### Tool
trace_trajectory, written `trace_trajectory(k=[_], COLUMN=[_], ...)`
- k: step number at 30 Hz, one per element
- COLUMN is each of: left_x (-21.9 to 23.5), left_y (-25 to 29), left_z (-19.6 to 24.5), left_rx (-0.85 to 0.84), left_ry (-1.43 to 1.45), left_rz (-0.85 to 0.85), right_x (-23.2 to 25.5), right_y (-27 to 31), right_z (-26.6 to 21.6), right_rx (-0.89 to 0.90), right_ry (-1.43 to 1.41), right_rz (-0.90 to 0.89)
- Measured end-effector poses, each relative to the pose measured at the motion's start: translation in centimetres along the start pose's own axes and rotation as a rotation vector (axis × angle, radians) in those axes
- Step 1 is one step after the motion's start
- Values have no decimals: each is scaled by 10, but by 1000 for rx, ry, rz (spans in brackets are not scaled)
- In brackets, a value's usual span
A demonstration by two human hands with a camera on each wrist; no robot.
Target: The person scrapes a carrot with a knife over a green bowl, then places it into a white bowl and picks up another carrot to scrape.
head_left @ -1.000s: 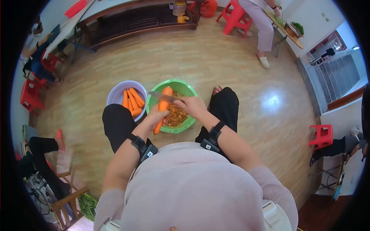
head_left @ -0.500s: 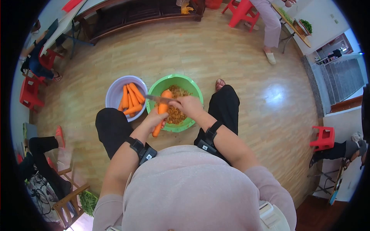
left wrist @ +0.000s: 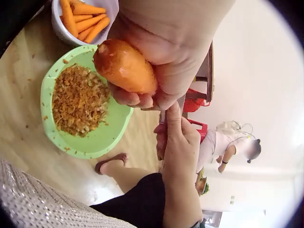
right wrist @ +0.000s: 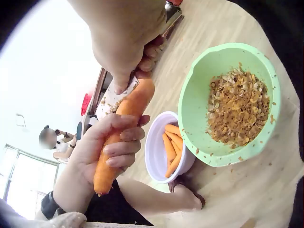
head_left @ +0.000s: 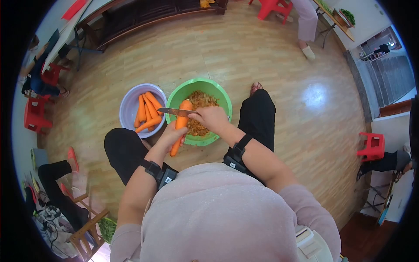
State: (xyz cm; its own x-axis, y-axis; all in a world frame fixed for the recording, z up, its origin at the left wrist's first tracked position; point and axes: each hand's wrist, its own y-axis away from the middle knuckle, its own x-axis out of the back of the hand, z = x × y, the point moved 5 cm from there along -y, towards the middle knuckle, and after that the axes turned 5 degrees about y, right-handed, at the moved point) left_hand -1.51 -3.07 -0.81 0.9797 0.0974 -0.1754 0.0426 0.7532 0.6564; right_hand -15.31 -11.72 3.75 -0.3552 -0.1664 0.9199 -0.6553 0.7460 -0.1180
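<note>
My left hand [head_left: 169, 136] grips a long orange carrot [head_left: 180, 126] by its lower half and holds it slanted over the green bowl [head_left: 218, 94]. My right hand [head_left: 211, 118] holds a knife [head_left: 173, 112] whose blade lies across the carrot's upper end. The bowl contains a heap of orange-brown carrot peelings [head_left: 197, 102]. In the right wrist view the carrot [right wrist: 124, 128] runs from the blade [right wrist: 111, 97] down through the left hand's fingers [right wrist: 118, 147]. The left wrist view shows the carrot's blunt end [left wrist: 124, 66] in my palm above the bowl [left wrist: 102, 137].
A pale purple bowl [head_left: 127, 107] with several carrots [head_left: 146, 111] stands on the wooden floor left of the green bowl. My knees in black trousers [head_left: 257, 113] flank both bowls. Red stools [head_left: 372, 146], a dark bench [head_left: 144, 13] and other seated people ring the room.
The head view has tilted, shifting the bowls slightly. The knife blade has stayed across the carrot's upper end, and both hands keep their hold over the green bowl.
</note>
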Motion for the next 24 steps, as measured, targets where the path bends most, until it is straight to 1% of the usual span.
trace_trajectory(k=[1, 3, 5, 7, 8, 9, 10, 11, 13, 14, 16, 18, 19, 20, 22, 23, 24], left_x=[0, 0, 3, 3, 0, -2, 0, 1, 5, 10, 10, 10, 11, 11, 13, 13, 12], left_y=[0, 1, -2, -3, -2, 0, -1, 0, 0, -4, -5, -6, -7, -7, -10, -11, -11], left_z=[-1, 4, -2, -2, -2, -3, -3, -1, 4, 0, -1, -1, -1, -1, -4, -4, -3], left_rx=[9, -109, -80, -63, -49, -33, -36, -39, -72, -82, -82, -82, -123, -163, -143, -130, -131], left_ry=[-5, -152, -189, -222, -221, -223, -224, -237, -217, -212, -222, -242, -301, -363, -377, -388, -396], left_rz=[-3, 8, 15, 27, -16, -59, -21, -25, 63, 67, 56, 41, 64, 86, 83, 84, 80], right_x=[-2, -6, -12, -13, -13, -12, -13, -11, 2, 5, 2, -5, -8, -11, -9, -12, -14], right_y=[-2, -9, -11, -12, -14, -15, -15, -14, -11, -8, -4, -5, -5, -7, -13, -13, -13], right_z=[3, 16, 22, 31, 37, 42, 45, 42, 25, 19, 5, 4, 3, 6, 19, 23, 29], right_rx=[-9, -92, -126, -188, -192, -259, -329, -337, -257, -254, -105, -73, -43, -50, -171, -179, -209], right_ry=[-5, 29, 62, 71, 68, 89, 108, 103, 43, 44, -8, 1, 10, 6, 19, 16, 22], right_rz=[-2, -4, -28, 37, 42, -45, -132, -121, 28, 24, -98, -124, -147, -148, -124, -119, -62])
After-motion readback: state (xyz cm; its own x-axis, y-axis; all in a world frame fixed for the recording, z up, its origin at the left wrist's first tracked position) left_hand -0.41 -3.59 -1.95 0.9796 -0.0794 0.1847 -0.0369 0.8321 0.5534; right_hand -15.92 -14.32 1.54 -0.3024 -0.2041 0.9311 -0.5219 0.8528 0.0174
